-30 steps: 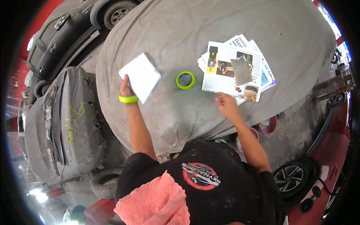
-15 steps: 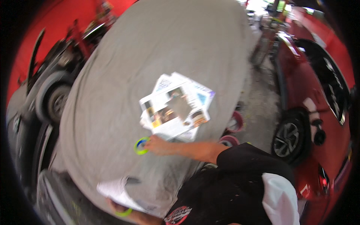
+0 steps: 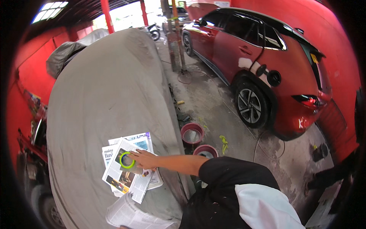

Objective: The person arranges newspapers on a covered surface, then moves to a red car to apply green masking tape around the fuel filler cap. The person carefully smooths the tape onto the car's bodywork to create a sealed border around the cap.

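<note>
My right hand (image 3: 143,158) reaches over several stacked newspaper sheets (image 3: 114,168), its fingers closed on the edge of a bright yellow-green tape roll (image 3: 121,162). The ring lies against the printed top page. Below the stack, a separate newspaper sheet (image 3: 131,214) curls upward. My left hand (image 3: 123,227) grips this sheet at the picture's lower edge; only a sliver of its fingers shows, the rest hidden by the paper and the frame. Under the papers spreads a grey cloth cover (image 3: 101,87) over a large rounded, car-like shape.
A red car (image 3: 228,53) stands to the right, its fuel flap open. Two reddish buckets (image 3: 183,134) sit on the floor beside the cover. A thin hose (image 3: 256,150) trails near the car's rear wheel. Posts (image 3: 173,45) rise farther ahead.
My right hand has carried the tape roll from the bare cloth onto the newspaper stack. The view has swung right, showing more of the red car. My left hand has slipped mostly out of view.
</note>
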{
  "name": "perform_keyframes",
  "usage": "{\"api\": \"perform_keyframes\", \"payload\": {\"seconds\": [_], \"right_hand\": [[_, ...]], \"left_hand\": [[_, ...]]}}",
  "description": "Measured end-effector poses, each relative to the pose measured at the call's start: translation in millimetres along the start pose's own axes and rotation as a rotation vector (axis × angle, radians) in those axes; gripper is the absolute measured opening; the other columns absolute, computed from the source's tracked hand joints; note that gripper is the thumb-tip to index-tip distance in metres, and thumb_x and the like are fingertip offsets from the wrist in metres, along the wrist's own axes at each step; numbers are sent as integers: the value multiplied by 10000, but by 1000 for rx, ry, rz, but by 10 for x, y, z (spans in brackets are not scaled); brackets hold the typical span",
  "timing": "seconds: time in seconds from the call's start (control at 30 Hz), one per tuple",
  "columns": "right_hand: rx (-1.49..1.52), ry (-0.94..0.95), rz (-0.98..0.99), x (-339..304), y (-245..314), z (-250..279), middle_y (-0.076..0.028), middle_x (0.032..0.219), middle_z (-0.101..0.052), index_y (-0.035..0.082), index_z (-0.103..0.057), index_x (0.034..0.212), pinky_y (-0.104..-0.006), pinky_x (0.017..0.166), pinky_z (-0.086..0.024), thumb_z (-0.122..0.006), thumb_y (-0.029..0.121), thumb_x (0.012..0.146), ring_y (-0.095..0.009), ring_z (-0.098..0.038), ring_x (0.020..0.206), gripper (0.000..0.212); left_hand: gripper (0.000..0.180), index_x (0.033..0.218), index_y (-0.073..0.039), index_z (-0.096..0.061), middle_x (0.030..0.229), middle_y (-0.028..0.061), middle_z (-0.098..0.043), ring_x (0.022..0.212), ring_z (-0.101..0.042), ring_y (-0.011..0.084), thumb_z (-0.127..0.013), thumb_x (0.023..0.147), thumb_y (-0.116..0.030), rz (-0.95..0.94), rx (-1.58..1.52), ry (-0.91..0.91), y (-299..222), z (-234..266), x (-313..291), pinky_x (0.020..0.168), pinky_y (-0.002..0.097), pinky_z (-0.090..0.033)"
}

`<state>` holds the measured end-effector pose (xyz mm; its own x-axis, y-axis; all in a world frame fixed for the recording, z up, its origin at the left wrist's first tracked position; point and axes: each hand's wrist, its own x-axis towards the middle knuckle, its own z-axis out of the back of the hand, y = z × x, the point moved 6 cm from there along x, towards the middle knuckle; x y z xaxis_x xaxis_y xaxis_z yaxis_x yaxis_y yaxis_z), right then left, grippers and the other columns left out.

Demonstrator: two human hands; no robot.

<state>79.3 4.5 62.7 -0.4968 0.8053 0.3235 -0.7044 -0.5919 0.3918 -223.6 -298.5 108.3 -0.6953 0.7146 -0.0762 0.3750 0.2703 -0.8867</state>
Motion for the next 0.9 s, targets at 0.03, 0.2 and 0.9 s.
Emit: {"api": "perform_keyframes", "payload": {"seconds": [0.03, 0.2, 0.9], "right_hand": [[-23, -298, 44, -131, -31, 197, -154, 1452, -537, 107, -453, 1473, -504, 1048, -456, -679, 232, 919, -382, -541, 1272, 612], [429, -196, -409, -1656, -878, 262, -220, 981, -713, 18, -677, 1128, -520, 830, -529, -638, 271, 944, -389, -702, 944, 316], [320, 263, -1128, -5455, -1387, 427, -211, 941, -734, 40, -740, 1022, -505, 789, -545, -650, 505, 919, -404, -705, 877, 485]], "left_hand": [[328, 1242, 48, -647, 838, 120, -591, 698, -523, 236, -605, 972, -134, 100, -12, 38, 116, -140, 6, 613, 393, -454], [508, 1446, 46, -480, 1411, 198, -582, 1269, -573, 292, -563, 996, -175, 90, 85, 961, 463, -1465, -268, 1125, 432, -402], [363, 1286, 57, -591, 1140, 138, -680, 1005, -635, 217, -568, 1042, -212, 368, 554, 1027, 2339, -3281, -1387, 908, 337, -508]]}}
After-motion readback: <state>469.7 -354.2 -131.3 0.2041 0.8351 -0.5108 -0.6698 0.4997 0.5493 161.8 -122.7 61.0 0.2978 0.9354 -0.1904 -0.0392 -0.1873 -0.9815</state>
